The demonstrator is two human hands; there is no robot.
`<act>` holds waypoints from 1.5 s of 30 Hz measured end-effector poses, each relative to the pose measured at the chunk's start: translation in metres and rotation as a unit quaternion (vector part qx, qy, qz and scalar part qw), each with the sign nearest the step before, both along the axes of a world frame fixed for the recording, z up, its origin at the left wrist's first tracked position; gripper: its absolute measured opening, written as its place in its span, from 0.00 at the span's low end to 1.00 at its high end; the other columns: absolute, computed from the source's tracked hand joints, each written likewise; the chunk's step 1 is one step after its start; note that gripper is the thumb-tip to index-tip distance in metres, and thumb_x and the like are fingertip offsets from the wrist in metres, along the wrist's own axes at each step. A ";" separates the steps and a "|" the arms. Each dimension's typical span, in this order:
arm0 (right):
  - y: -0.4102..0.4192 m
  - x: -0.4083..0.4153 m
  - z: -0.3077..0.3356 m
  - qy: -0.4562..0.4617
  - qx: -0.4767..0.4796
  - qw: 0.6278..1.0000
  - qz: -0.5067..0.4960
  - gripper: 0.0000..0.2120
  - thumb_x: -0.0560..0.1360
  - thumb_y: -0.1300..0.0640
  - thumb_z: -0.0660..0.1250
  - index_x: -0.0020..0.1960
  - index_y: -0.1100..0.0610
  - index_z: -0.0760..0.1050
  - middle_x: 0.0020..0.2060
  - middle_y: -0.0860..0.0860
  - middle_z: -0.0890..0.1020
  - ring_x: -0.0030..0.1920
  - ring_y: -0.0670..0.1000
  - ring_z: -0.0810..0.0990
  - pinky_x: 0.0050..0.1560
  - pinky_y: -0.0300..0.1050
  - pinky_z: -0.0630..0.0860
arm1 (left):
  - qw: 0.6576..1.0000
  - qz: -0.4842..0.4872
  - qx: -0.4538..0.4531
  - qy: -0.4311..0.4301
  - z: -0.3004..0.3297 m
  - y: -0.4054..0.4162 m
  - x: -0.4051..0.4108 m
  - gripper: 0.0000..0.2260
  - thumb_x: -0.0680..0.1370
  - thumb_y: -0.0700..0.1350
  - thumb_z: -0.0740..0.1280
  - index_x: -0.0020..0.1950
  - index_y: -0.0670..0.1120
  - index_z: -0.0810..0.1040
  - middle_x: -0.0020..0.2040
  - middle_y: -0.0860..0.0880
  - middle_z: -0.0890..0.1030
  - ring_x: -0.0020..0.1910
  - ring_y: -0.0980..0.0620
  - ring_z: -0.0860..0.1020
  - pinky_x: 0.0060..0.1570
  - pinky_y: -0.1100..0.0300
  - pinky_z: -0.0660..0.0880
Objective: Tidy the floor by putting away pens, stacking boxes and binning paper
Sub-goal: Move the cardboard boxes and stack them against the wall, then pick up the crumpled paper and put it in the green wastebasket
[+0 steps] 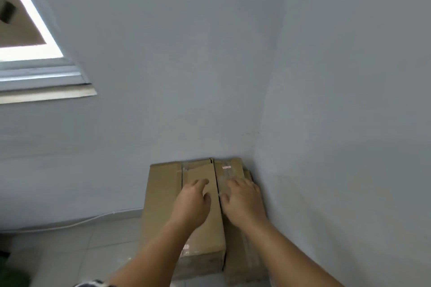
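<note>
Nearest to me: a dark patterned scrap of sleeve [93,283] at the bottom edge, and both bare forearms reaching forward from there.
Left hand [192,202]: I see it lying palm down on the top of the left cardboard box [163,193], fingers spread and mostly straight, one fingertip stretched toward the far end. It grips nothing; it only presses on the flap.
Right hand [243,200]: palm down on the right cardboard box [229,168], fingers loosely fanned, thumb at the seam between the two boxes. Nothing is held here either.
Boxes: the two brown cartons stand side by side, touching along a narrow dark seam, pushed into the corner where the two grey walls [186,65] meet. The right one touches the side wall. Both carry clear tape across the tops, and the right one has a small white label near its far edge.
Floor [70,251]: pale tiles; the boxes rest on it.
Cable [81,220]: a thin white line along the foot of the wall, left of the boxes.
Window [35,63]: upper left, bright, with a white frame and sill.
Pens, paper: I cannot find any from here.
</note>
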State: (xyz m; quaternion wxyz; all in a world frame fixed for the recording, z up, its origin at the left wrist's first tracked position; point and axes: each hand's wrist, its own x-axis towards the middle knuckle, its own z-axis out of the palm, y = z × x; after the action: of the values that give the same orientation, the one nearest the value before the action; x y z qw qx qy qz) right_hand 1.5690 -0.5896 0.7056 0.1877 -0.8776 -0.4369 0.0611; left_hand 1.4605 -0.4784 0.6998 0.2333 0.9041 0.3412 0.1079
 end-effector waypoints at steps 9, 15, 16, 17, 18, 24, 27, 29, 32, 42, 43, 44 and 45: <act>-0.011 -0.032 0.037 -0.037 -0.004 0.999 0.023 0.29 0.77 0.39 0.56 0.74 0.51 0.64 0.72 0.50 0.69 0.73 0.54 0.64 0.72 0.54 0.61 | 0.999 0.035 0.029 -0.015 0.034 -0.005 -0.057 0.19 0.79 0.51 0.61 0.70 0.50 0.70 0.66 0.51 0.74 0.64 0.50 0.72 0.61 0.56 0.70; -0.022 -0.066 0.031 -0.035 -0.012 0.998 0.043 0.24 0.79 0.41 0.56 0.70 0.50 0.71 0.65 0.47 0.77 0.66 0.52 0.73 0.65 0.50 0.67 | 0.996 0.087 0.016 -0.026 0.030 -0.021 -0.103 0.16 0.79 0.48 0.60 0.66 0.51 0.74 0.60 0.53 0.78 0.59 0.52 0.76 0.56 0.58 0.73; -0.024 -0.072 0.030 -0.030 -0.013 0.998 0.051 0.23 0.79 0.41 0.56 0.70 0.50 0.71 0.65 0.47 0.77 0.66 0.51 0.73 0.65 0.49 0.67 | 0.995 0.096 0.012 -0.025 0.029 -0.025 -0.112 0.15 0.79 0.47 0.59 0.66 0.51 0.75 0.60 0.53 0.79 0.58 0.51 0.76 0.55 0.57 0.73; -0.026 -0.078 0.028 -0.026 -0.012 0.998 0.061 0.22 0.80 0.41 0.56 0.70 0.50 0.71 0.65 0.46 0.77 0.66 0.50 0.73 0.65 0.48 0.66 | 0.994 0.106 0.009 -0.026 0.028 -0.029 -0.121 0.15 0.80 0.46 0.59 0.65 0.50 0.75 0.59 0.52 0.79 0.58 0.51 0.77 0.55 0.57 0.74; -0.029 -0.087 0.026 -0.022 -0.010 0.997 0.074 0.22 0.80 0.42 0.56 0.70 0.50 0.71 0.65 0.46 0.76 0.66 0.49 0.72 0.66 0.47 0.66 | 0.992 0.120 0.009 -0.028 0.028 -0.034 -0.132 0.15 0.80 0.46 0.58 0.64 0.50 0.76 0.59 0.52 0.80 0.57 0.51 0.77 0.54 0.58 0.74; -0.045 -0.137 0.011 -0.010 -0.024 0.982 0.189 0.22 0.80 0.43 0.55 0.69 0.52 0.73 0.64 0.46 0.78 0.65 0.49 0.74 0.67 0.47 0.65 | 0.973 0.231 0.003 -0.026 0.019 -0.080 -0.195 0.14 0.79 0.47 0.59 0.63 0.51 0.77 0.58 0.53 0.80 0.56 0.52 0.77 0.51 0.59 0.73; -0.047 -0.169 0.003 -0.006 -0.036 0.968 0.250 0.21 0.80 0.43 0.57 0.69 0.50 0.72 0.65 0.46 0.77 0.66 0.48 0.73 0.69 0.48 0.65 | 0.961 0.277 -0.003 -0.016 0.011 -0.107 -0.232 0.13 0.79 0.47 0.59 0.61 0.51 0.77 0.57 0.53 0.80 0.54 0.52 0.77 0.48 0.59 0.73; -0.049 -0.197 0.000 -0.004 -0.034 0.955 0.294 0.20 0.80 0.44 0.57 0.68 0.51 0.73 0.63 0.46 0.79 0.64 0.48 0.74 0.67 0.48 0.65 | 0.948 0.318 -0.011 -0.012 0.005 -0.126 -0.262 0.13 0.80 0.48 0.59 0.62 0.51 0.77 0.57 0.53 0.81 0.54 0.53 0.78 0.50 0.58 0.74; -0.054 -0.241 -0.004 0.002 -0.032 0.935 0.353 0.20 0.80 0.44 0.58 0.68 0.51 0.73 0.62 0.46 0.79 0.64 0.48 0.74 0.67 0.48 0.66 | 0.926 0.378 -0.020 -0.008 -0.002 -0.152 -0.306 0.14 0.80 0.48 0.59 0.64 0.51 0.76 0.58 0.54 0.80 0.56 0.54 0.78 0.52 0.60 0.74; -0.050 -0.420 -0.015 -0.005 -0.057 0.834 0.548 0.22 0.81 0.43 0.56 0.73 0.49 0.67 0.68 0.45 0.73 0.69 0.50 0.69 0.70 0.47 0.62 | 0.808 0.588 -0.038 0.003 -0.009 -0.231 -0.477 0.13 0.79 0.46 0.58 0.62 0.52 0.76 0.59 0.54 0.79 0.56 0.53 0.76 0.52 0.60 0.74; -0.050 -0.437 -0.016 -0.007 -0.060 0.826 0.560 0.23 0.81 0.43 0.56 0.73 0.49 0.66 0.69 0.45 0.73 0.69 0.50 0.68 0.70 0.48 0.62 | 0.797 0.602 -0.040 0.004 -0.009 -0.237 -0.493 0.13 0.79 0.46 0.58 0.62 0.51 0.76 0.59 0.54 0.79 0.57 0.53 0.76 0.52 0.60 0.74; -0.050 -0.454 -0.017 -0.010 -0.064 0.820 0.569 0.23 0.81 0.42 0.55 0.73 0.49 0.66 0.69 0.45 0.72 0.69 0.49 0.68 0.70 0.48 0.62 | 0.788 0.614 -0.041 0.006 -0.011 -0.243 -0.508 0.14 0.79 0.47 0.59 0.63 0.51 0.76 0.59 0.54 0.79 0.57 0.53 0.76 0.52 0.60 0.74; -0.051 -0.474 -0.019 -0.014 -0.064 0.811 0.581 0.23 0.81 0.42 0.55 0.73 0.48 0.66 0.69 0.45 0.72 0.70 0.49 0.68 0.70 0.48 0.62 | 0.778 0.627 -0.042 0.006 -0.012 -0.250 -0.527 0.14 0.79 0.47 0.59 0.63 0.51 0.76 0.59 0.54 0.79 0.57 0.53 0.76 0.53 0.60 0.73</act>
State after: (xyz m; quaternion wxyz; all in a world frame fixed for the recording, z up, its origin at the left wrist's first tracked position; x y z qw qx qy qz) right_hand 1.0952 -0.6401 0.6871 0.0543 -0.4711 -0.8629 0.1748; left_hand 0.9337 -0.7281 0.6878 0.1496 0.4806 0.8380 0.2108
